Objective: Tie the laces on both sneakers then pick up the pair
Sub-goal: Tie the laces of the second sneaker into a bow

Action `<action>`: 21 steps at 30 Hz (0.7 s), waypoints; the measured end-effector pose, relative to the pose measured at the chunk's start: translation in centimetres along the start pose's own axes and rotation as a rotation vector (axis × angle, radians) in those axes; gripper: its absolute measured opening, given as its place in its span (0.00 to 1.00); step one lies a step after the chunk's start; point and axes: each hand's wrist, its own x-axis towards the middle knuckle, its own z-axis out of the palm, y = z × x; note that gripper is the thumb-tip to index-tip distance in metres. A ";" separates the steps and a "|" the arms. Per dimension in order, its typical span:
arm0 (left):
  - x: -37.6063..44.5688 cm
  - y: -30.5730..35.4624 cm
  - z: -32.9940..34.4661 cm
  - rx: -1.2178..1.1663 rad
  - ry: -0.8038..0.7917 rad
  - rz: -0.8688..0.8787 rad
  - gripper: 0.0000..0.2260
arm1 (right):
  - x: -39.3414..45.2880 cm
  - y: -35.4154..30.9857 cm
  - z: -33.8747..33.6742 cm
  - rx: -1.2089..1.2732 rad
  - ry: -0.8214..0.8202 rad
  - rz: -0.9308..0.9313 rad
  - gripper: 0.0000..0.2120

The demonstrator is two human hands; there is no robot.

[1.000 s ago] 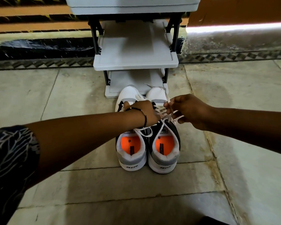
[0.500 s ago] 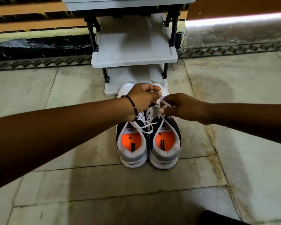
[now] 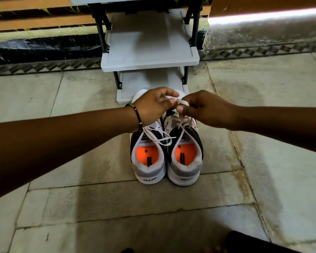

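At nine o'clock my left forearm reaches in across the pale stone floor (image 3: 66, 207), a matte tiled surface with dark grout lines and blotchy stains. A thin black beaded bracelet (image 3: 137, 115) circles the wrist. My left hand (image 3: 151, 106) is curled narrow, thumb and fingertips pinching a flat white lace (image 3: 180, 102) over the toes of the shoes.

Just below, at centre, the left sneaker (image 3: 148, 161) stands heel toward me: white and black panels, grey padded collar, glossy orange insole, a rounded white heel bumper with dark lettering. Its lace ends lie loose across the tongue. Touching it on the right is the right sneaker (image 3: 185, 161), same build, its laces drawn up in a taut crisscross to my fingers.

At twelve o'clock, just beyond the toes, stands a grey plastic shoe rack (image 3: 150, 57) with flat, lipped shelves on black posts.

At three o'clock my right hand (image 3: 206, 110) comes in, also closed narrow, thumb and forefinger gripping the same lace, nearly touching the left hand.
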 end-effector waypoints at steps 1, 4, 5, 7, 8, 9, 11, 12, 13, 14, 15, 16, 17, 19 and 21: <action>-0.2 -0.2 -0.1 0.004 -0.032 -0.024 0.11 | 0.0 -0.1 -0.2 -0.020 0.016 0.003 0.13; -0.7 -0.4 -0.2 -0.117 -0.095 -0.147 0.08 | 0.2 -0.3 -1.0 -0.049 0.076 -0.013 0.11; -0.8 -0.5 -0.2 -0.170 -0.089 -0.194 0.06 | 0.2 -0.5 -1.3 -0.015 0.090 -0.021 0.11; -0.7 -0.5 -0.1 -0.242 -0.067 -0.251 0.05 | 0.0 -1.1 -1.9 0.086 0.106 -0.038 0.10; -0.7 -0.4 0.0 -0.253 -0.054 -0.254 0.09 | -0.1 -1.3 -2.1 0.116 0.110 -0.052 0.10; -0.6 -0.3 0.1 -0.253 -0.035 -0.251 0.14 | -0.1 -1.5 -2.3 0.126 0.109 -0.064 0.10; -0.4 0.0 0.3 -0.238 0.012 -0.228 0.21 | -0.2 -1.6 -2.4 0.134 0.103 -0.076 0.10; -0.4 0.1 0.4 -0.231 0.037 -0.215 0.23 | -0.2 -1.6 -2.4 0.147 0.098 -0.077 0.11; -0.4 0.2 0.5 -0.228 0.059 -0.201 0.23 | -0.2 -1.7 -2.4 0.167 0.094 -0.078 0.11; -0.4 0.3 0.5 -0.227 0.081 -0.180 0.21 | -0.3 -1.7 -2.4 0.190 0.090 -0.081 0.12; -0.4 0.4 0.5 -0.233 0.099 -0.158 0.19 | -0.3 -1.7 -2.4 0.211 0.084 -0.088 0.12; -0.4 0.4 0.5 -0.241 0.112 -0.134 0.16 | -0.4 -1.7 -2.4 0.221 0.079 -0.094 0.12; -0.4 0.4 0.5 -0.236 0.117 -0.110 0.13 | -0.4 -1.7 -2.4 0.227 0.078 -0.098 0.11; -0.7 0.6 0.6 -0.177 0.113 -0.066 0.09 | -0.5 -1.7 -2.4 0.235 0.085 -0.098 0.13; -0.9 0.9 0.7 -0.164 0.113 -0.023 0.07 | -0.5 -1.7 -2.4 0.243 0.082 -0.087 0.15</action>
